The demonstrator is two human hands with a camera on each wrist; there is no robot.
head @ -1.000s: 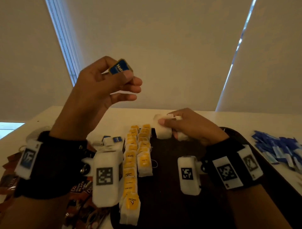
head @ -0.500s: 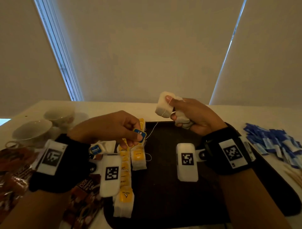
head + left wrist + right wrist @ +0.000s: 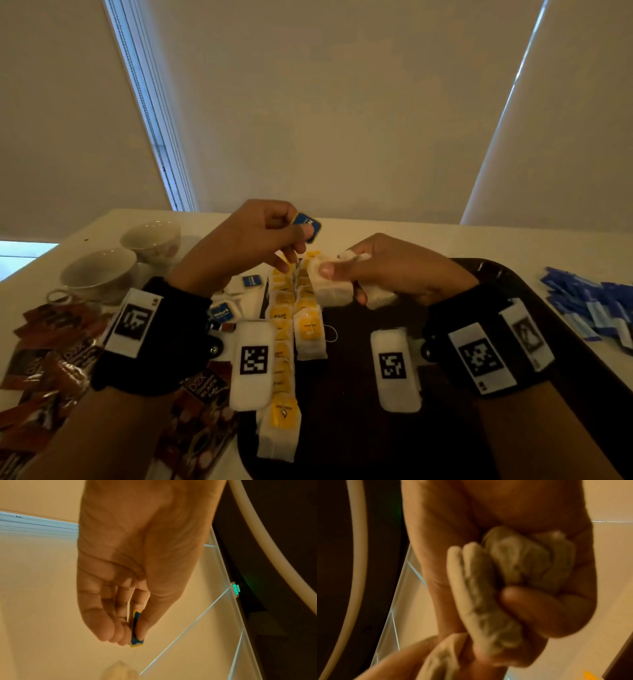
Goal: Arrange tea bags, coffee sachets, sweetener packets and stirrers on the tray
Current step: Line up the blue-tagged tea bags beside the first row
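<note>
Over the far end of the dark tray [image 3: 513,274], the person is working on the tea-bag step. The left hand [image 3: 239,246] is pinching a small blue tag [image 3: 307,223] between thumb and fingers [image 3: 106,626], raised above the rows of yellow-tagged tea bags [image 3: 308,329] already lying along the tray's left side. The right hand [image 3: 394,270] is holding a clutch of white tea bags [image 3: 330,284] just above the tray, its fingers [image 3: 530,601] curled round them and the thumb pressing the front bag. A thin string seems to be running from the tag down toward the bunch, so the hands are probably freeing one bag from the rest, though the string is too faint to follow. Next, the freed bag needs laying flat at the far end of the rows, tag tucked on top. Coffee sachets [image 3: 68,359] are still lying on the table [image 3: 548,246] to the left, blue sweetener packets [image 3: 589,301] to the right, neither on the tray yet.
</note>
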